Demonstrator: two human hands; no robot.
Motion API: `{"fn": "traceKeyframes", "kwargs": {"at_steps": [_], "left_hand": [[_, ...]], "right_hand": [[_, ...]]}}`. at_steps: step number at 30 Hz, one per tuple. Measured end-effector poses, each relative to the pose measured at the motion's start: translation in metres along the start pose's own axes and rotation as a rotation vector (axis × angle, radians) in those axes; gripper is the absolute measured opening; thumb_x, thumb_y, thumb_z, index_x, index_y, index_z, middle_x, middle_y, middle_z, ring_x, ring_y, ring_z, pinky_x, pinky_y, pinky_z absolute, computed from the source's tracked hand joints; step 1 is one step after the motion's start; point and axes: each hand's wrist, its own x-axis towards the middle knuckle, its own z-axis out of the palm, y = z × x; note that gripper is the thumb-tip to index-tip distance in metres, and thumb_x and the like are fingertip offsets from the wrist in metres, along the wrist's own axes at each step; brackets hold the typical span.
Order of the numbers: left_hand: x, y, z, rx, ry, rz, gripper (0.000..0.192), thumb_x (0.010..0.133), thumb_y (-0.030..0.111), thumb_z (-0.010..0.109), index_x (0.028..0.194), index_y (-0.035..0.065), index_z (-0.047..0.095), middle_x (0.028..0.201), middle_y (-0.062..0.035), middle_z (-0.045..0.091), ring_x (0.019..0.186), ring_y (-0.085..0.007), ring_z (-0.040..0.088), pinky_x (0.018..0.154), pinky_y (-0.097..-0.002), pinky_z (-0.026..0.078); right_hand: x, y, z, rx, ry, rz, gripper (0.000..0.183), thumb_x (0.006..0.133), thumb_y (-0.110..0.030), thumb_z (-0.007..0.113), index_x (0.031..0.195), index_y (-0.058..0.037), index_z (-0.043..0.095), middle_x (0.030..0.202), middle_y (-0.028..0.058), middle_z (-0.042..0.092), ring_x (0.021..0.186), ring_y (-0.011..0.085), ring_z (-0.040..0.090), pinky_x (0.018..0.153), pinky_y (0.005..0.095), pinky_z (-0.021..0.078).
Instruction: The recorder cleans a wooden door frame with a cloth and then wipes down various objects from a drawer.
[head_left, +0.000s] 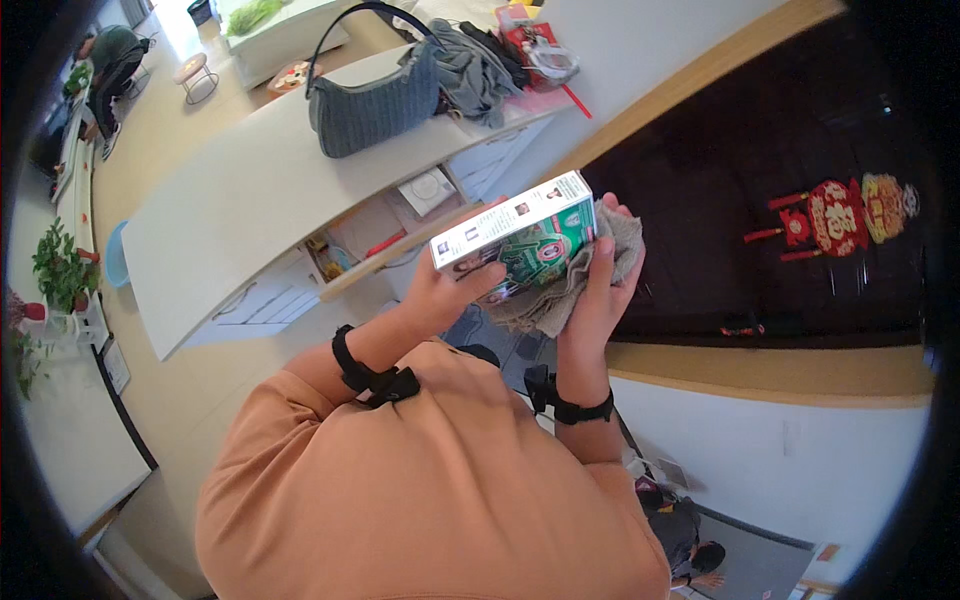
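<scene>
Between my two hands is a green and white cardboard box that bears printed pictures and writing. My left hand grips its left end, with the thumb on the green face. A grey-brown cloth is bunched in my right hand, pressed against the box's lower side and right end. Below the box, to its left, an open drawer juts from the white cabinet. Inside it are a white square item, a red item and other small things.
On the white countertop stand a grey-blue handbag, a crumpled grey garment and a clear-and-red package. A dark door with red decorations is at right. One person bends at far left; another is lower right.
</scene>
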Motion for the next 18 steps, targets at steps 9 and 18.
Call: {"fn": "traceKeyframes", "kwargs": {"at_steps": [9,18], "left_hand": [[0.067,0.011,-0.033,0.451,-0.146,0.578,0.067,0.079,0.007,0.074,0.138,0.0046,0.042,0.138,-0.0147,0.048,0.128,-0.0233,0.045,0.104,-0.0382,0.036],[0.074,-0.018,0.007,0.106,-0.383,-0.385,0.064,0.083,0.004,0.069,0.138,0.0053,0.037,0.125,-0.0057,0.053,0.109,-0.0129,0.054,0.094,-0.0293,0.044]], "right_hand": [[0.007,0.054,0.06,0.215,-0.171,0.442,0.046,0.099,-0.032,0.048,0.133,-0.0036,0.04,0.122,0.0084,0.053,0.108,0.0162,0.051,0.095,0.0304,0.0399],[0.019,0.02,-0.055,0.03,0.062,0.349,0.043,0.086,-0.005,0.065,0.125,-0.0027,0.047,0.11,0.006,0.058,0.097,0.0151,0.056,0.085,0.0305,0.0461]]}}
